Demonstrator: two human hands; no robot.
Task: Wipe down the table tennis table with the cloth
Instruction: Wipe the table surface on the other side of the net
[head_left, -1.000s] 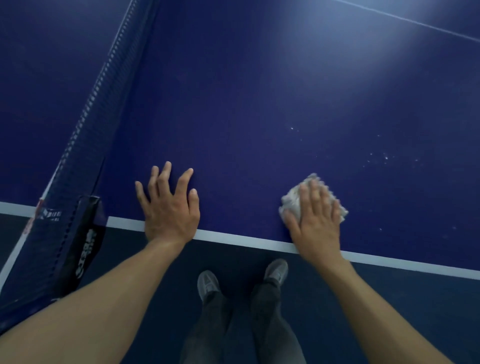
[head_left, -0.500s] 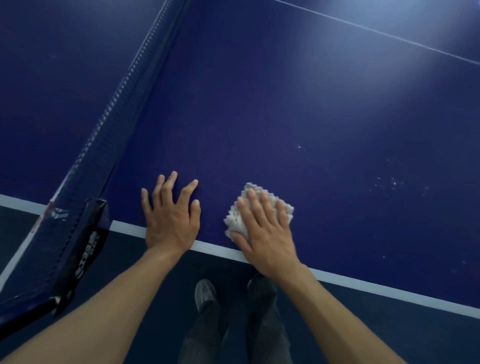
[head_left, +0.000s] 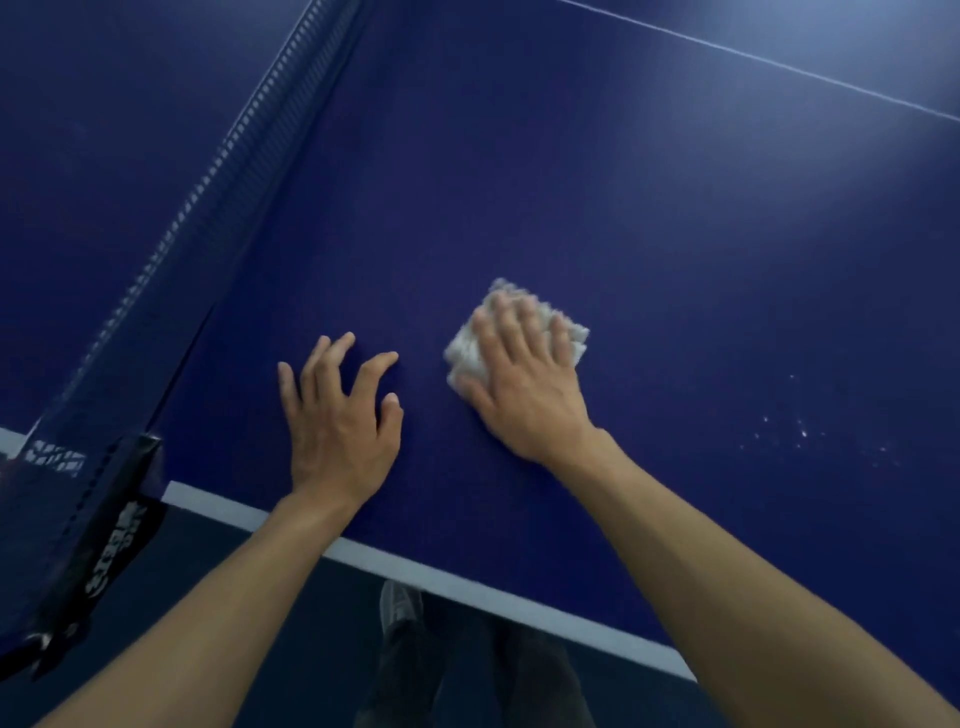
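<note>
The dark blue table tennis table (head_left: 597, 197) fills most of the head view, with a white side line (head_left: 467, 592) along its near edge. My right hand (head_left: 524, 384) lies flat on a folded white cloth (head_left: 470, 353), pressing it onto the surface with straight fingers. The cloth shows to the left of and beyond my fingers. My left hand (head_left: 337, 421) rests on the bare table just left of it, fingers spread. A patch of small white specks (head_left: 800, 431) sits on the table to the right of the cloth.
The net (head_left: 171, 249) runs diagonally up the left side, held by a black clamp post (head_left: 109, 525) at the table edge. A thin white centre line (head_left: 769, 62) crosses the far right. Below the edge, my dark trousers and a grey shoe (head_left: 400, 608) stand on dark floor.
My right hand slid the cloth left along the near edge, then pushed it away from the edge, further onto the table. My left hand stayed put while the view shifted forward.
</note>
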